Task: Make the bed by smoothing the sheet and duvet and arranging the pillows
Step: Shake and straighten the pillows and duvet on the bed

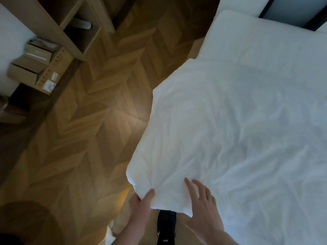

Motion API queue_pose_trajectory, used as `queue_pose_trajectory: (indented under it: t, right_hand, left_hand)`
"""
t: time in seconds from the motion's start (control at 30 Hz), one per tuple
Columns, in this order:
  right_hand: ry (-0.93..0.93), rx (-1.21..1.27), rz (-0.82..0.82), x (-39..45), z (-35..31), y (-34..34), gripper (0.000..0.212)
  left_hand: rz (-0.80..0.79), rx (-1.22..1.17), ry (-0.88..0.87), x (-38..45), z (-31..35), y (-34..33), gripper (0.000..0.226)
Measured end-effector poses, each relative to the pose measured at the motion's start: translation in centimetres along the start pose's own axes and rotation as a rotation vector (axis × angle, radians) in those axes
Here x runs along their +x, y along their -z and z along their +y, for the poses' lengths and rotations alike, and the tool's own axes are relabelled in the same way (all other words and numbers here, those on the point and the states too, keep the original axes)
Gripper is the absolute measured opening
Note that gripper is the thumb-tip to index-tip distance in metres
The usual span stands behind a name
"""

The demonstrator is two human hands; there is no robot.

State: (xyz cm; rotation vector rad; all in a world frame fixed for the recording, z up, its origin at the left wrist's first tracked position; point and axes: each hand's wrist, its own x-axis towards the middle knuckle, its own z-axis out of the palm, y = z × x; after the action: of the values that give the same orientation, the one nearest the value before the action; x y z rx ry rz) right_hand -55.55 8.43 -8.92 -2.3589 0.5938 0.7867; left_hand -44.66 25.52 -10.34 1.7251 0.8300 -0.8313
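Note:
A white, creased duvet (230,129) covers the bed on the right side of the view. Its near left corner hangs over the bed's edge. My left hand (141,204) pinches that corner from below, thumb on top of the fabric. Just to the right, my right hand (201,204) lies flat on the duvet with its fingers spread. A white pillow (256,38) lies at the head of the bed, at the top right. The sheet is hidden under the duvet.
Herringbone wooden floor (92,129) fills the left and middle. A wooden shelf unit (58,27) and stacked cardboard boxes (39,68) stand at the top left. A dark-framed panel (300,11) is behind the pillow. A dark shoe (166,227) shows between my arms.

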Motion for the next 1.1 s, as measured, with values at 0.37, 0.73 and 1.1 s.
queue_pose_trajectory:
  t: [0.37, 0.73, 1.1]
  right_hand:
    - [0.077, 0.01, 0.094, 4.7, -4.6, 1.6, 0.055]
    - [0.134, 0.341, 0.307, -2.0, -3.1, 6.1, 0.048]
    - [0.012, 0.274, -0.363, -2.5, -3.1, 3.7, 0.052]
  left_hand:
    - [-0.208, -0.259, 0.269, 4.5, 2.0, 1.4, 0.049]
    - [-0.151, -0.475, 0.286, 10.6, 5.8, 2.3, 0.05]
    - [0.204, -0.205, -0.45, 3.1, 18.2, 6.1, 0.03]
